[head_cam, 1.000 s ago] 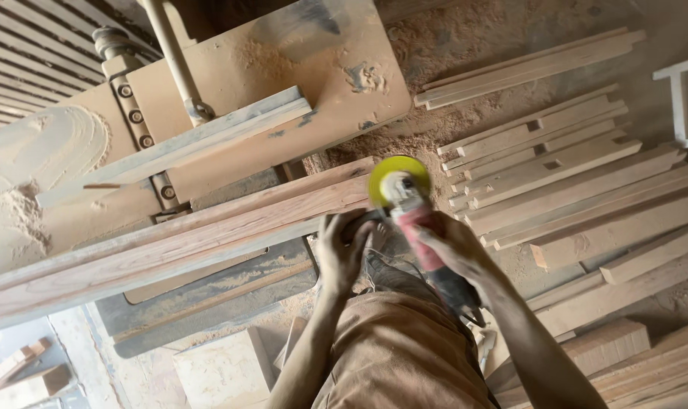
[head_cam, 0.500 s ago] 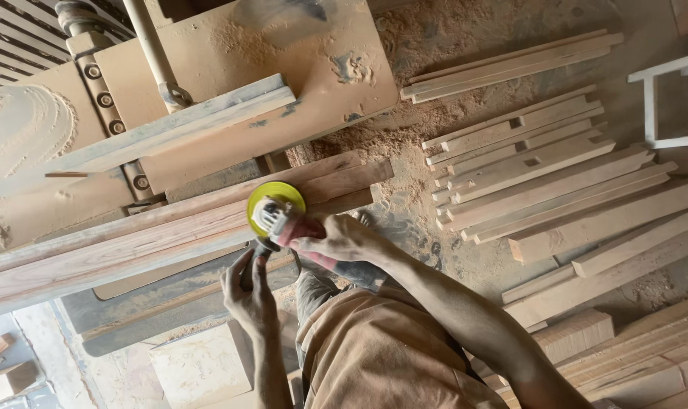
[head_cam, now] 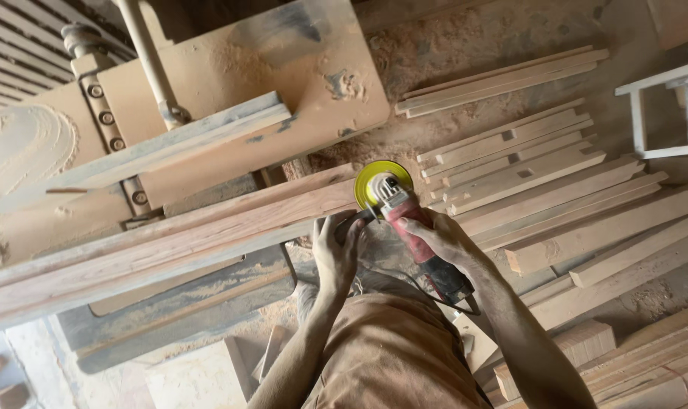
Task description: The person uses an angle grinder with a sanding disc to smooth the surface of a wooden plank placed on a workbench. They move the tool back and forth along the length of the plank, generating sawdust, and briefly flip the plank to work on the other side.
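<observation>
A dusty woodworking machine [head_cam: 230, 91] fills the upper left of the frame. Long wooden planks [head_cam: 170, 242] run across the left centre. Cut wood pieces [head_cam: 541, 182] lie at right. At centre, the red angle grinder [head_cam: 408, 220] meets the planks' end; the right hand [head_cam: 442, 238] is wrapped around its body, the left hand [head_cam: 336, 250] closed on its side handle.

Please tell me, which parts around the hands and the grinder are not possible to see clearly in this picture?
- Head view: the side handle is hidden inside the left hand.
- The grinder body is partly covered by the right hand.
- The yellow disc is blurred; contact with the long plank is unclear.
- The plank's left end is cut off by the edge.
</observation>
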